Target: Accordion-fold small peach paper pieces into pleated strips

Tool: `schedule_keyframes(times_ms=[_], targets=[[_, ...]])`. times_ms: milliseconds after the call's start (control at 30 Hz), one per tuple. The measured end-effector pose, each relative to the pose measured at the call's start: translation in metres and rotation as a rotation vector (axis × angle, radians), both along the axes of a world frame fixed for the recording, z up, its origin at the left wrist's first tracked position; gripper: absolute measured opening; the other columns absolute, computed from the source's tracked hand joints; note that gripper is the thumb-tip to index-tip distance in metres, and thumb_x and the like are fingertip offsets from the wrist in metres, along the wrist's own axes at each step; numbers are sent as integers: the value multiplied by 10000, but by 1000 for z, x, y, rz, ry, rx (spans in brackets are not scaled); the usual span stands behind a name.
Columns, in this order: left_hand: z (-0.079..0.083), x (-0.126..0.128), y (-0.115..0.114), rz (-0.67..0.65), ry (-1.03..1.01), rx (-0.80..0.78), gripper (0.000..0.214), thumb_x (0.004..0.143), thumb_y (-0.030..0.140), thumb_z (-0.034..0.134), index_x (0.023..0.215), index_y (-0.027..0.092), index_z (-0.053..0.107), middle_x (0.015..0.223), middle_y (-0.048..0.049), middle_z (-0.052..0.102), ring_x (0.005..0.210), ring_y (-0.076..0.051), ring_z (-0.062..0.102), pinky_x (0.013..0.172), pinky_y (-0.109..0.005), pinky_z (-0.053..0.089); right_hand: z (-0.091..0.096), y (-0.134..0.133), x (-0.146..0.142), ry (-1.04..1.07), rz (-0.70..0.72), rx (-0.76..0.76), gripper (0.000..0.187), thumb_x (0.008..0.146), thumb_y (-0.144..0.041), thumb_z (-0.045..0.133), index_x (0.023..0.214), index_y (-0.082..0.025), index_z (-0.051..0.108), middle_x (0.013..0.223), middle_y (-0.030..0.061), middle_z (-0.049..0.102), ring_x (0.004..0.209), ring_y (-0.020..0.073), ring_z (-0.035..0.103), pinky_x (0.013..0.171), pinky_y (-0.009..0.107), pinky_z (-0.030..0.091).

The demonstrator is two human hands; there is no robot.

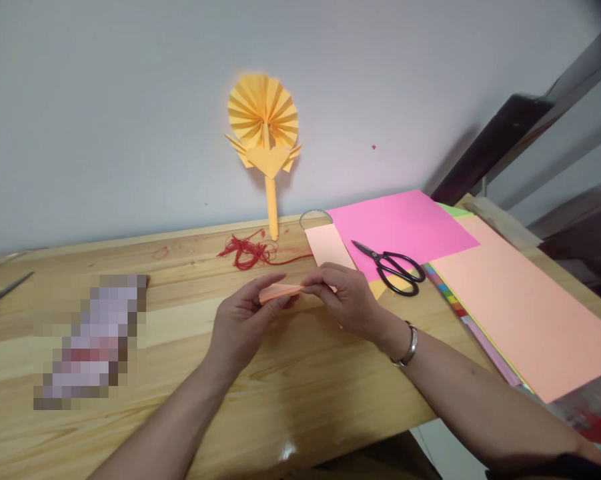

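Observation:
Both hands hold a narrow folded strip of peach paper just above the wooden table. My left hand pinches its left end between thumb and fingers. My right hand, with a silver bracelet on the wrist, pinches its right end. A peach sheet lies flat just behind my right hand.
A yellow pleated paper fan on a stick leans against the wall. Red thread lies at its foot. Black scissors rest on a pink sheet. A large peach sheet covers a paper stack at right. A dark tool lies far left.

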State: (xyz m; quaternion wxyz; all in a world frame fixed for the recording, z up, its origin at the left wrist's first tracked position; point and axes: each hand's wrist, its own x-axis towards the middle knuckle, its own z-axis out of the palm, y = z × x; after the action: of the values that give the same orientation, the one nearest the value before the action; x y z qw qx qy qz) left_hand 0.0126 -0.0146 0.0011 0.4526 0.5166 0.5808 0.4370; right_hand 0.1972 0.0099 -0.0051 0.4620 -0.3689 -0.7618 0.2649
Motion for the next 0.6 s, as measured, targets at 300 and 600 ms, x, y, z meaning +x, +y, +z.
schedule_keyframes(times_ms=[300,600], targets=[[1,0,-2,41,-14,-6,446,699,382,712,1094,194,626,758,-22,743,759,-181,705,701,-241,566,-2,1,0,0,-4,75,143,860,-177,553,971,-191,642,906,50,612,824,127,582,737,272,504],[4,3,-3,32,31,36,398,705,342,706,1073,209,635,701,10,734,675,-141,699,639,-189,552,4,-1,-2,-92,-63,279,152,802,-228,638,950,-229,671,1041,76,560,1034,203,494,825,377,484]])
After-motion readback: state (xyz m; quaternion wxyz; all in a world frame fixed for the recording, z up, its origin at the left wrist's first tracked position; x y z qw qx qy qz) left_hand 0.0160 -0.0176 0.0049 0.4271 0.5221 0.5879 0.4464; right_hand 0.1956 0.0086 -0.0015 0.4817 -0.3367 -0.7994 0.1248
